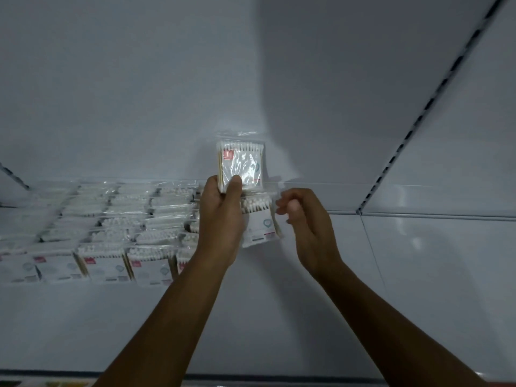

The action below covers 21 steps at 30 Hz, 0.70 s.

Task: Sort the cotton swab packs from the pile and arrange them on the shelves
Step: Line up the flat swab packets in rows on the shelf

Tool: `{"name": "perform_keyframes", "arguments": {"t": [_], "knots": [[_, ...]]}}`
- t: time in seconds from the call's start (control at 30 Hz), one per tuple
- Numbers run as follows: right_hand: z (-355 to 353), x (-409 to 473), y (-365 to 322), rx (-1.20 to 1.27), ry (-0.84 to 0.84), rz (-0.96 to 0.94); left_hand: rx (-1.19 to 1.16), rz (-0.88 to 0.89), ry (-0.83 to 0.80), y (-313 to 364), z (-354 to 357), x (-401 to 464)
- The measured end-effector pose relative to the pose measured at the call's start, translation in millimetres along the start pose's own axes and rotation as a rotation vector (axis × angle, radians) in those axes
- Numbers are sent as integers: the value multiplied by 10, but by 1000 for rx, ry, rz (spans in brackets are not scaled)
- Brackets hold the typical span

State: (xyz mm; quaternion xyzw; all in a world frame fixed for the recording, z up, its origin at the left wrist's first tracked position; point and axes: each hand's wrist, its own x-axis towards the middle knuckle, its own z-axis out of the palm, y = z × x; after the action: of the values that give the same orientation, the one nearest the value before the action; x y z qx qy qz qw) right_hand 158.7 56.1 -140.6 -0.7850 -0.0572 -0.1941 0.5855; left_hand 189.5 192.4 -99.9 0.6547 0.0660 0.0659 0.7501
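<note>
Two forearms reaching over a white shelf (279, 317), left hand (220, 216) gripping an upright cotton swab pack (241, 166), right hand (303, 219) curled, pinching a flat pack's (259, 222) edge, rows of shelved packs (111, 230) at left

Two bare forearms reach in from the bottom edge, no sleeves showing. The left hand (220, 216) and right hand (304, 222) wear no gloves, rings or watch.

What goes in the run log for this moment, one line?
phase: shelving | left hand: holds pack upright | right hand: pinches second pack | shelf: rows at left
</note>
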Motion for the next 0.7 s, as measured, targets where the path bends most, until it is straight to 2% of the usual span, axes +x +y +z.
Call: {"name": "perform_keyframes", "arguments": {"t": [0.07, 0.13, 0.33, 0.5, 0.7], "knots": [[4, -24, -32, -48, -103, 6, 16, 7, -1, -7, 31, -9], [33, -35, 8, -122, -128, 33, 34, 7, -10, -12, 27, -18], [59, -111, 304, -173, -13, 211, 21, 61, 101, -8, -229, 110], [150, -3, 395, -243, 49, 273, 66, 13, 48, -47, -352, 162], [328, 59, 423, -353, 0, 283, 91, 55, 10, -49, -467, 95]]}}
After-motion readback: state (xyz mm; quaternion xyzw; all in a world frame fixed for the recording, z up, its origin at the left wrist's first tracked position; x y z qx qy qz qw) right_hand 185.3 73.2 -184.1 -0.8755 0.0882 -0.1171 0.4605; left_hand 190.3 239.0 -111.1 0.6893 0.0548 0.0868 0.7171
